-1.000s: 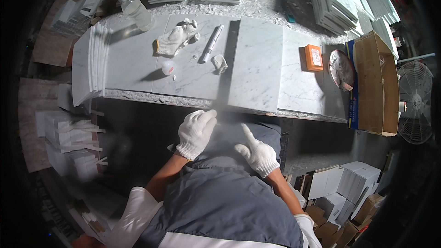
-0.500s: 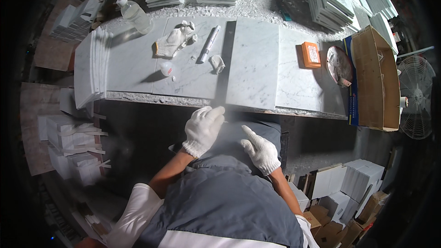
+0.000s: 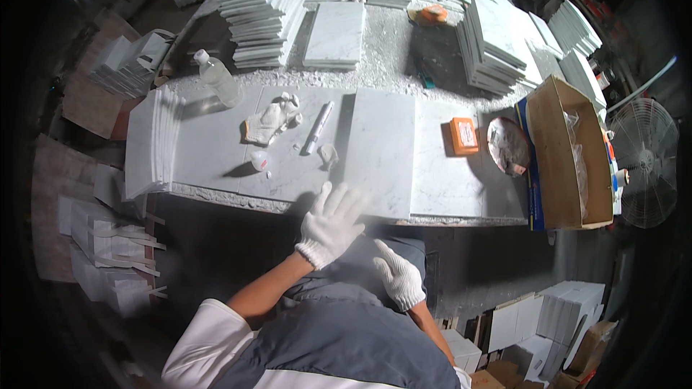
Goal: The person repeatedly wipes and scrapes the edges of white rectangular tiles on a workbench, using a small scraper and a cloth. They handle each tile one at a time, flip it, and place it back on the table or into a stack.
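Note:
My left hand (image 3: 333,225), in a white knit glove, is raised at the bench's front edge with its fingers spread and holds nothing. My right hand (image 3: 400,274), gloved the same way, hovers over my lap, fingers extended and nothing in it. Just beyond the left hand lies a grey-veined white marble tile (image 3: 380,151). To its left on the bench are a white marker pen (image 3: 319,128), a crumpled spare glove (image 3: 272,119), a small translucent bottle (image 3: 259,161) and a whitish scrap (image 3: 329,155).
A clear plastic bottle (image 3: 220,83) stands near upright tiles (image 3: 160,140) at the left. On the right are an orange box (image 3: 463,136), a round dish (image 3: 507,145) and an open cardboard box (image 3: 548,151). Tall tile stacks (image 3: 263,18) stand behind; a fan (image 3: 644,162) is far right.
My view has tilted up, showing more of the bench's far side. The left hand has moved forward to the bench edge and spread its fingers. The right hand stays over my lap.

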Action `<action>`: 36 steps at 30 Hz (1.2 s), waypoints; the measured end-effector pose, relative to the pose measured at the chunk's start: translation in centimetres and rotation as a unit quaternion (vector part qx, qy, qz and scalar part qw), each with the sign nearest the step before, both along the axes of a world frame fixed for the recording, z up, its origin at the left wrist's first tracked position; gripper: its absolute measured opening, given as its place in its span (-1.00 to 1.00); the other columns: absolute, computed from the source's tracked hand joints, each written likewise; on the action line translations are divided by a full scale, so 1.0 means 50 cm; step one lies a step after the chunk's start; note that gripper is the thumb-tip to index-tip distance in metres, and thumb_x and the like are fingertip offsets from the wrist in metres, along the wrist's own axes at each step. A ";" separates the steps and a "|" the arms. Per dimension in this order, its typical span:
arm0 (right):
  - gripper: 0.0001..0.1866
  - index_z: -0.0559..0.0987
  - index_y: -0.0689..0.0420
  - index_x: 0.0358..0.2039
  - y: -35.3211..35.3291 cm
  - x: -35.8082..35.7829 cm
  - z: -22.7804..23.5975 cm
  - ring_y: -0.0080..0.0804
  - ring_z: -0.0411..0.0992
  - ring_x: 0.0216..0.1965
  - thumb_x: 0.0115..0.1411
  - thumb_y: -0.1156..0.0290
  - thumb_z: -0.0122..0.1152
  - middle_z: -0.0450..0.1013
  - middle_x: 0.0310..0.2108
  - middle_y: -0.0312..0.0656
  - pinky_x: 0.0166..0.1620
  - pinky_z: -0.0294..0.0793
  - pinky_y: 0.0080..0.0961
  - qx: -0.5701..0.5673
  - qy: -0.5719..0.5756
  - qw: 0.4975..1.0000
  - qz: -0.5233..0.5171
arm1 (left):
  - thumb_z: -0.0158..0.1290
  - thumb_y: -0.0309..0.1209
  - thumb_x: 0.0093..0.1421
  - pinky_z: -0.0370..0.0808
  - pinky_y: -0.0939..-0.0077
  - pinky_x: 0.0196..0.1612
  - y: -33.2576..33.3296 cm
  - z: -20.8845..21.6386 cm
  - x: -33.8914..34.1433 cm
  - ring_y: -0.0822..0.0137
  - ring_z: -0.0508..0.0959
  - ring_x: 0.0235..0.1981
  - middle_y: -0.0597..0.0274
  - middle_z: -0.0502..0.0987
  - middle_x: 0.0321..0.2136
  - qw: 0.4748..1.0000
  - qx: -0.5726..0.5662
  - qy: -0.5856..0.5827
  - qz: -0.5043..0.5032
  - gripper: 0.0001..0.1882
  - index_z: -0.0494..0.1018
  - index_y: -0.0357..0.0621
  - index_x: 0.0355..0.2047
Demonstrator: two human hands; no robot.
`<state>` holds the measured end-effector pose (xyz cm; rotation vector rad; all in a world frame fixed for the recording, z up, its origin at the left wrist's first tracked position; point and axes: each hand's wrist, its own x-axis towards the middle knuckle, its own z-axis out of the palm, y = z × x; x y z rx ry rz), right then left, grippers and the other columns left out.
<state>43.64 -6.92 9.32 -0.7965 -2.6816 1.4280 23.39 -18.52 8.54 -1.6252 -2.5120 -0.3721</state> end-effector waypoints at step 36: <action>-0.25 0.17 0.19 0.49 0.087 -0.065 -0.074 -0.47 0.59 -0.28 0.40 0.26 0.23 0.65 -0.24 -0.13 -0.12 0.58 -0.49 -0.070 0.056 0.981 -0.172 | 0.14 -0.03 0.29 0.40 0.19 0.23 0.021 0.038 -0.043 0.00 0.53 0.11 -0.14 0.50 0.10 0.846 0.036 -0.459 0.268 -0.29 0.29 -0.09 0.35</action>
